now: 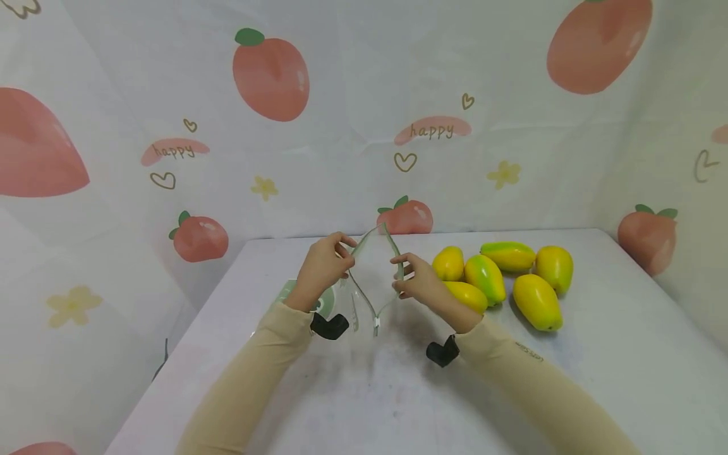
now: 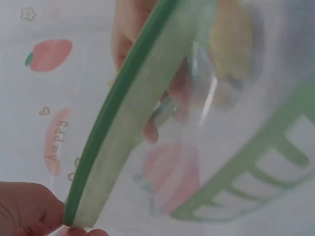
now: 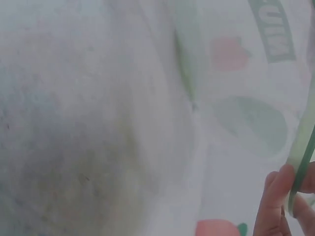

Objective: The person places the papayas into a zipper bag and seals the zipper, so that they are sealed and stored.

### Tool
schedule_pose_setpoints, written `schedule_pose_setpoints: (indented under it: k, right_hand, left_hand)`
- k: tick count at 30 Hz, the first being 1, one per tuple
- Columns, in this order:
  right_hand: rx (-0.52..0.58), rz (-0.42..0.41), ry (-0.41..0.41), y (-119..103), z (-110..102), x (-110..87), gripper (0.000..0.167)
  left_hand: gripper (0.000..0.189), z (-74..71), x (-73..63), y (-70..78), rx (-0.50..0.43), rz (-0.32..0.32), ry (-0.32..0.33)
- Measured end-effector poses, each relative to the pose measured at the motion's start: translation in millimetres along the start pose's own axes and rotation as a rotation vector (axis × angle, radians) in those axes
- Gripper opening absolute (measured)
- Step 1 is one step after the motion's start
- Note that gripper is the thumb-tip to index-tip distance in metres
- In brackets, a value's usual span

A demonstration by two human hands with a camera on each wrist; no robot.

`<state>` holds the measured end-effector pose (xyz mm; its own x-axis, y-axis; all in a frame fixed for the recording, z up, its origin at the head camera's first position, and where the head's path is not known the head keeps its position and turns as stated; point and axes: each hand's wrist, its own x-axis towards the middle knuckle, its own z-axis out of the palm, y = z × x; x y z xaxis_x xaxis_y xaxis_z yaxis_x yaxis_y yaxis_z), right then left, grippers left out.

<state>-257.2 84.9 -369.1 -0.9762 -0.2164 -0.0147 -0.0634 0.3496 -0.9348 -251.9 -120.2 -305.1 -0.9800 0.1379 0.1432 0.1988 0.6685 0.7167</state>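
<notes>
A clear plastic zip bag (image 1: pixel 364 296) with a green-edged mouth is spread into a diamond shape between the two hands. My left hand (image 1: pixel 325 265) pinches the left side of its mouth; the left wrist view shows thumb and fingers at the end of the green zip strip (image 2: pixel 115 96). On the opposite side, my right hand (image 1: pixel 419 282) holds the other edge between thumb and fingers. A small pale slider (image 1: pixel 376 322) sits at the near corner of the mouth. Green print shows on the bag's see-through wall (image 2: pixel 246 162). The left forearm partly hides the bag.
Several yellow-green mangoes (image 1: pixel 537 302) lie in a group on the white table (image 1: pixel 387 411), just right of the right hand. A white cloth backdrop (image 1: pixel 341 170) with printed fruit hangs behind and at both sides. Each wrist carries a black mount (image 1: pixel 330 327).
</notes>
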Motion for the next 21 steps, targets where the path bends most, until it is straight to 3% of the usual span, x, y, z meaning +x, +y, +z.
schedule_pose_setpoints:
  k: [6, 12, 17, 21]
  right_hand:
    - [-0.022, -0.018, -0.014, -3.8, -18.6, -10.8, 0.051]
    - [-0.031, -0.012, 0.003, -0.1, -31.7, -17.2, 0.051]
    - [-0.048, 0.020, 0.021, 4.2, -35.7, -17.3, 0.049]
    - [-0.046, -0.004, 0.004, 7.2, -33.0, -15.5, 0.051]
  left_hand:
    - [0.034, -15.7, -8.4, -0.3, 0.057, 0.032, 0.049]
    - [0.033, -25.7, -10.6, -10.9, 0.044, 0.008, 0.067]
    - [0.033, -32.6, -10.8, -21.7, 0.030, -0.020, 0.078]
    - [0.033, -31.5, -10.3, -26.7, 0.014, -0.016, 0.077]
